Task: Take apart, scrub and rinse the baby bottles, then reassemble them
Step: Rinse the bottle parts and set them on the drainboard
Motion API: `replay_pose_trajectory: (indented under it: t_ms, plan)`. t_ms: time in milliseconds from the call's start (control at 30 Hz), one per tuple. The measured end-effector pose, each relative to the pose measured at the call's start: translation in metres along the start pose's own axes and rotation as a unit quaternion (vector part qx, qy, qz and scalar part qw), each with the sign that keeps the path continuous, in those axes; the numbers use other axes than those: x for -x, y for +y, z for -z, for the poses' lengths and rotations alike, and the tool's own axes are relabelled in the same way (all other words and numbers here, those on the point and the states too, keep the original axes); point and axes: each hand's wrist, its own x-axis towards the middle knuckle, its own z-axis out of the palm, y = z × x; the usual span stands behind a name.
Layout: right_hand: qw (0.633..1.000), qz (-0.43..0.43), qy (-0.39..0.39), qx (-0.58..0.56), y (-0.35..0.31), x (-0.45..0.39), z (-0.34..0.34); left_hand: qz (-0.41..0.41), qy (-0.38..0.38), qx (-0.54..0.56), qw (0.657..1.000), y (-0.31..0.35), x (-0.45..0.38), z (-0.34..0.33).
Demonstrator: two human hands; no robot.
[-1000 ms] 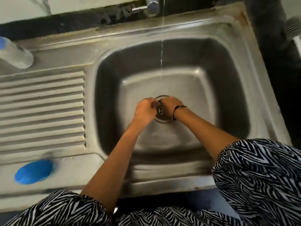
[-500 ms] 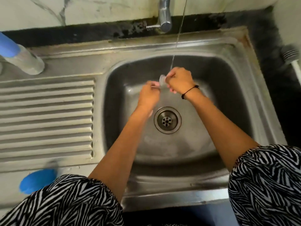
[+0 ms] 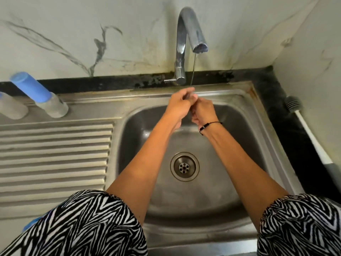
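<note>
Both hands meet over the back of the steel sink (image 3: 258, 126), under a thin stream of water (image 3: 192, 72) from the faucet (image 3: 186, 34). My left hand (image 3: 179, 106) has its fingers curled at the stream. My right hand (image 3: 203, 112), with a black cord on the wrist, is curled against it. Between them they hold a small clear bottle part (image 3: 191, 97), almost wholly hidden by the fingers. A baby bottle with a blue cap (image 3: 40, 95) stands on the drainboard's far left corner, and a second clear bottle (image 3: 11, 108) is at the frame's left edge.
The ribbed drainboard (image 3: 55, 154) lies left of the basin. The drain strainer (image 3: 184, 166) sits in the basin floor. A grey bottle brush with a white handle (image 3: 302, 119) lies on the dark counter at right. A blue object (image 3: 31, 225) peeks out beside my left sleeve.
Both hands rose from the drain to the back of the basin and into the water stream, carrying the small clear part. The view tilted up, showing the whole faucet.
</note>
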Motion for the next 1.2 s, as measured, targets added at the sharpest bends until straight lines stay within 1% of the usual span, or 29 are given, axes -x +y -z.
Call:
replay_pose_trajectory:
  t_ms: [133, 200, 300, 367, 467, 533, 567, 633, 767, 867, 967, 1067, 1200]
  plan:
    - [0.998, -0.008, -0.008, -0.054, -0.006, 0.004, 0.0, -0.03, -0.023, -0.003, 0.999, 0.008, 0.003, 0.006]
    - [0.996, -0.029, -0.034, -0.076, -0.013, 0.007, 0.003, -0.056, 0.005, -0.022, 0.998, 0.007, 0.004, 0.01]
    - [0.994, -0.051, -0.081, -0.054, -0.018, 0.014, 0.001, -0.074, 0.076, -0.053, 0.993, 0.009, 0.001, 0.012]
    - [0.995, -0.043, -0.085, -0.031, -0.019, 0.017, -0.001, -0.093, 0.108, -0.134, 0.981, 0.014, 0.0, 0.011]
    - [0.997, 0.002, -0.065, 0.036, -0.021, 0.019, -0.004, -0.134, 0.114, -0.305, 0.936, 0.02, 0.0, 0.008]
    - [0.996, 0.036, -0.038, 0.076, -0.024, 0.016, -0.001, -0.158, 0.112, -0.366, 0.91, 0.018, 0.0, 0.007]
    - [0.996, 0.047, -0.032, 0.074, -0.026, 0.015, 0.001, -0.168, 0.12, -0.37, 0.906, 0.018, 0.0, 0.008]
    - [0.995, 0.066, -0.047, 0.064, -0.03, 0.015, 0.005, -0.18, 0.134, -0.353, 0.908, 0.019, 0.001, 0.01]
    - [0.985, 0.099, -0.093, 0.106, -0.041, 0.017, 0.007, -0.196, 0.106, -0.34, 0.914, 0.019, 0.001, 0.01]
    - [0.979, 0.122, -0.071, 0.146, -0.043, 0.015, 0.006, -0.198, 0.086, -0.285, 0.934, 0.014, -0.001, 0.01]
    - [0.965, 0.137, -0.066, 0.213, -0.042, 0.01, 0.007, -0.198, 0.06, -0.254, 0.945, 0.009, 0.002, 0.014]
    - [0.934, 0.176, -0.039, 0.307, -0.041, 0.007, 0.008, -0.182, 0.041, -0.219, 0.958, 0.001, 0.006, 0.016]
    - [0.877, 0.252, -0.024, 0.409, -0.045, 0.008, 0.005, -0.16, 0.085, -0.176, 0.967, -0.01, 0.007, 0.02]
